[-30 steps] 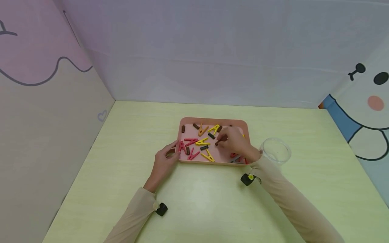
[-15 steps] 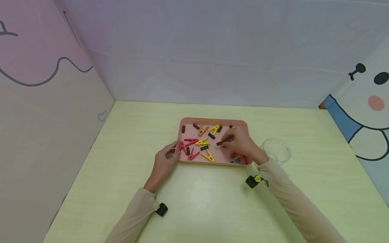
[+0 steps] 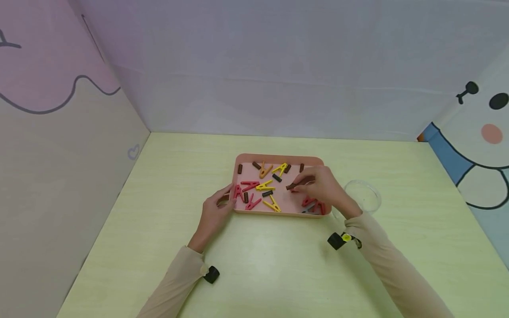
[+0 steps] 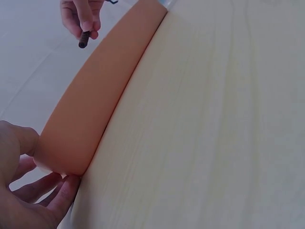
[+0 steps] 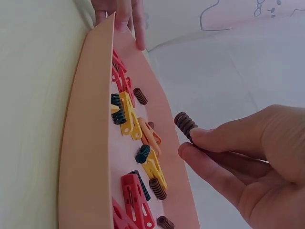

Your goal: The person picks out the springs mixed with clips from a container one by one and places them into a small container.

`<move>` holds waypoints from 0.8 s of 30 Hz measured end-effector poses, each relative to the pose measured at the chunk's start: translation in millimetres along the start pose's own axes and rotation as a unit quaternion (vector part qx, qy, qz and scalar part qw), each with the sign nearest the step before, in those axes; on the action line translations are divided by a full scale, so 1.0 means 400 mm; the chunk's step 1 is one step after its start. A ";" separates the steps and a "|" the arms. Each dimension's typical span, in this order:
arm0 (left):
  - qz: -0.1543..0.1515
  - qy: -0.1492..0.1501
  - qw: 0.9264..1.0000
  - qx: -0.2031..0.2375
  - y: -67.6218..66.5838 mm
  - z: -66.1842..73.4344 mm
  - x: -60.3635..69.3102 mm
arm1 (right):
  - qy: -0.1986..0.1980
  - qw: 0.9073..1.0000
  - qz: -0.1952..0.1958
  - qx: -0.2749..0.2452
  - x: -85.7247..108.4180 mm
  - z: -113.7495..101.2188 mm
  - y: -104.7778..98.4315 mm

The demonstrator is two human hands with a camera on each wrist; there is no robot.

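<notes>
My right hand [image 3: 323, 187] pinches a dark brown coil spring [image 5: 184, 122] between thumb and fingertips, above the right half of a shallow pink tray [image 3: 278, 158]. At the tray's left side, my left hand [image 3: 214, 214] grips the wall near the front corner. Inside lie plastic clips: several red, such as one red clip [image 3: 253, 202], several yellow, such as one yellow clip [image 3: 264, 185], an orange clip [image 3: 265, 170] and a grey one [image 3: 308, 207]. Brown and dark green springs are scattered among them, including a green spring [image 3: 276, 177]. My right hand hides part of the tray.
A round clear dish [image 3: 378, 194] stands on the pale wooden table [image 3: 254, 256] just right of the tray, partly behind my right wrist. A pale panel [image 3: 278, 106] rises along the table's back edge, with printed panels at both sides.
My right hand has shifted right and slightly up over the tray with the brown spring still pinched. A spring near the tray's back wall is more exposed. The left hand stays put.
</notes>
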State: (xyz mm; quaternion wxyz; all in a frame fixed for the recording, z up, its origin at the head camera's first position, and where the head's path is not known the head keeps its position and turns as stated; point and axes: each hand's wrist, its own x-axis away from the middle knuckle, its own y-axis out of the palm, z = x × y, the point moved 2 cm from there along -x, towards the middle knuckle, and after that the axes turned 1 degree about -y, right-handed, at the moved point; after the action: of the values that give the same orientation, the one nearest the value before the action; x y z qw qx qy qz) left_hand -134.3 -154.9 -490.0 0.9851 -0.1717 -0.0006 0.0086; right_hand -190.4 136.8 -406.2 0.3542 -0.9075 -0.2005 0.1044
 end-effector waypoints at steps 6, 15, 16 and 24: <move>0.004 0.001 1.000 0.004 0.000 0.000 0.003 | 0.025 1.000 0.013 -0.011 0.016 -0.004 -0.013; -0.001 0.003 1.000 0.006 0.002 0.005 0.003 | 0.034 0.999 0.014 -0.038 0.040 -0.009 -0.040; 0.000 0.002 1.000 0.006 0.001 0.005 0.003 | 0.037 0.998 0.015 -0.045 0.042 -0.008 -0.043; 0.004 -0.001 1.000 0.002 0.001 0.007 0.004 | 0.055 0.994 0.020 -0.093 0.060 -0.011 -0.067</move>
State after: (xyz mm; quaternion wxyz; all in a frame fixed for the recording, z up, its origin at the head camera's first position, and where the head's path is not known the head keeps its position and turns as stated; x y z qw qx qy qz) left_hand -132.8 -153.8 -487.6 0.9855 -0.1695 -0.0005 0.0125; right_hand -175.2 162.6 -386.1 0.2768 -0.9446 -0.1710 0.0430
